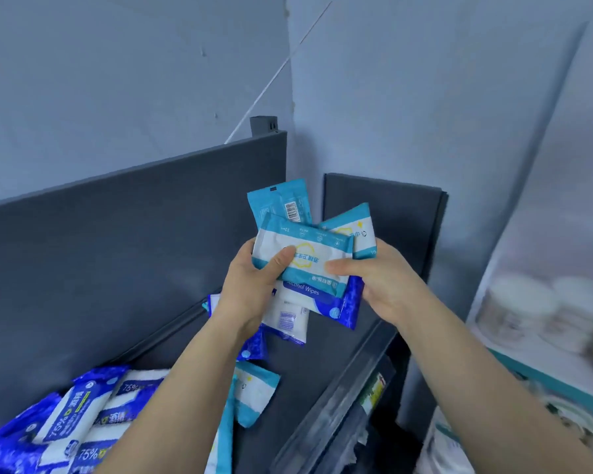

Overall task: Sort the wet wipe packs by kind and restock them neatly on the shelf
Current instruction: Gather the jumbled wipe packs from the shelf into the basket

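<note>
Teal wipe packs point(322, 246) — three, fanned — pinched by left grip point(250, 289) and right grip point(384, 282) together.

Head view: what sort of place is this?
Most likely a shop or its stockroom. A dark grey shelf carries a clear label strip along its front edge, many matching dark blue wipe packs lie piled on it, and the left hand and right hand hold light blue packs.

Head-worn view, angled down, close above shelf point(322, 367)
</note>
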`<state>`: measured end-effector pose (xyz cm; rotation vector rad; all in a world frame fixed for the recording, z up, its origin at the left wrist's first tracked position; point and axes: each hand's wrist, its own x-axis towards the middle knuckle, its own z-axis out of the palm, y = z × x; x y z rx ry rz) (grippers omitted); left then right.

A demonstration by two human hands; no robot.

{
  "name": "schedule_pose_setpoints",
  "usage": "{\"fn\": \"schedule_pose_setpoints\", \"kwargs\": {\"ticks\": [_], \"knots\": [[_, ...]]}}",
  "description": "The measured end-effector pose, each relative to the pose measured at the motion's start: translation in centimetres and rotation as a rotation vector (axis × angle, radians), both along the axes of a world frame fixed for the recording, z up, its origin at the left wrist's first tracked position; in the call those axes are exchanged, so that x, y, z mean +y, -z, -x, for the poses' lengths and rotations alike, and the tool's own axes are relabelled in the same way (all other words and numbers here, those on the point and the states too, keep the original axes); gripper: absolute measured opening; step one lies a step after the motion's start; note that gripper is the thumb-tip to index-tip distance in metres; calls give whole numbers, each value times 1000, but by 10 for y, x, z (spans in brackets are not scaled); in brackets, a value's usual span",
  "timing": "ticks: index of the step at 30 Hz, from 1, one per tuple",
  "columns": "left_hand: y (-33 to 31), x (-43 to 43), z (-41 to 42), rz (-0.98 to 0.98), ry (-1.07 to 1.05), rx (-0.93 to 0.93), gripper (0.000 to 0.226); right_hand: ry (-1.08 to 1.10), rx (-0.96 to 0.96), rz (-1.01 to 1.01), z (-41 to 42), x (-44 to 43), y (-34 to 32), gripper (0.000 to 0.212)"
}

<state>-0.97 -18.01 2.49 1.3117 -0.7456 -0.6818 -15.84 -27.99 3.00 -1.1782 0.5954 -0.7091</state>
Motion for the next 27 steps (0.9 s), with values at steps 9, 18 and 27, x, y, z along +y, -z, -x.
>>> {"fn": "schedule_pose_setpoints", "kwargs": {"ticks": [9, 18, 27], "knots": [[24, 23, 174, -50, 522, 116, 25, 547, 48, -101, 204, 109, 16, 42], [52, 94, 418, -116, 1000, 109, 27, 1017, 60, -148, 435, 263, 35, 43], [73, 197, 677, -243, 1246, 223, 25, 1265, 78, -202, 671, 402, 46, 46]]}}
